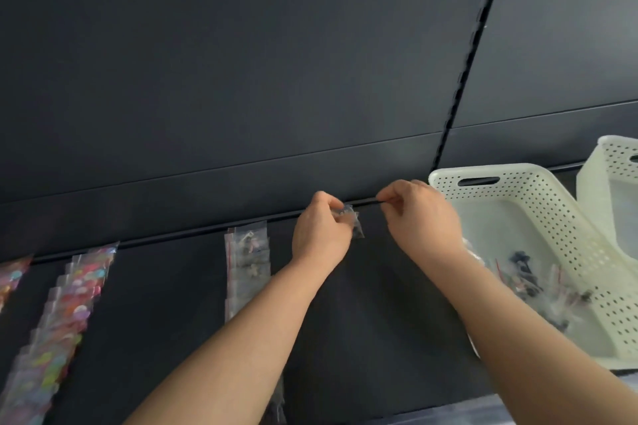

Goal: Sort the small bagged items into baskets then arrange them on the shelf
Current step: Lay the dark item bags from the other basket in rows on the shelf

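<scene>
- Head view: left hand [321, 235] has its fingers curled round a small clear bag [355, 222] with dark contents. The bag is held at the back edge of the dark shelf [366, 293].
- Right hand [421, 214] is just right of that grip, with thumb and forefinger pressed together at the shelf's back rail [366, 202]. Whether anything is pinched between them cannot be told; too small to resolve.
- The two hands are close together but not touching.
- Left of the grip: a row of clear bags [247, 252] lies overlapped on the shelf, running toward the viewer.
- Further left: a row of colourful bags [77, 293], and past it a partial row [12, 274] at the frame edge.
- Right of the grip: a white perforated basket [538, 203], tilted, holds more bagged items [528, 274].
- Beyond it, a second white basket [607, 162], touching or nearly so.
</scene>
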Tool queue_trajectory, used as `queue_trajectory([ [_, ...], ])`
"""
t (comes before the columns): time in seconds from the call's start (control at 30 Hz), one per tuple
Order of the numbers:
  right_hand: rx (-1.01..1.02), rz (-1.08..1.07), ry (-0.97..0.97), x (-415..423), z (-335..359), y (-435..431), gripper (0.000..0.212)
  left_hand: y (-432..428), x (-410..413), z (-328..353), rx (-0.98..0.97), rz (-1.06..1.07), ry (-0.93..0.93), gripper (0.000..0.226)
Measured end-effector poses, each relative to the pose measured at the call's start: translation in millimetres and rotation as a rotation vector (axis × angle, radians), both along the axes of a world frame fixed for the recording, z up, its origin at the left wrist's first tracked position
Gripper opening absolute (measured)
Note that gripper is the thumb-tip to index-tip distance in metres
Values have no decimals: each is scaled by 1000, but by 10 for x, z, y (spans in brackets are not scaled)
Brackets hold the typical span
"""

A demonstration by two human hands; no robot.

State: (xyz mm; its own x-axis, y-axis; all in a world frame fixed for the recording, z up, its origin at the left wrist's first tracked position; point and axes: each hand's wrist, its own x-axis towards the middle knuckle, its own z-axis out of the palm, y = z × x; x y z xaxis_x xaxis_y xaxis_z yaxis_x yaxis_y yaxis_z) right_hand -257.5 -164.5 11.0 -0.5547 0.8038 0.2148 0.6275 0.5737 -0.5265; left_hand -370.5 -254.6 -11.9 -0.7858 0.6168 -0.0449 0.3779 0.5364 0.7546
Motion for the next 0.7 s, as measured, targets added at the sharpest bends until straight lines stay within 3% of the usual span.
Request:
queue_trajectory([
  [0.1, 115, -60, -60, 399, 106, 80, 20, 173, 285, 108, 39, -132, -110, 17],
  [0.17, 155, -102, -106, 696, 120, 145, 20, 284, 505, 160, 6, -209, -141, 31],
  [0.3, 211, -186, -235, 1316, 103, 279, 23, 417, 894, 196, -175, -296, -46, 59],
  [0.5, 88, -293, -320, 1866, 42, 401, 56, 576, 1276, 223, -175, -297, -135, 27],
  [0.7, -50, -329, -365, 2207, 31, 559, 76, 729, 1424, 260, -141, -236, -151, 25],
])
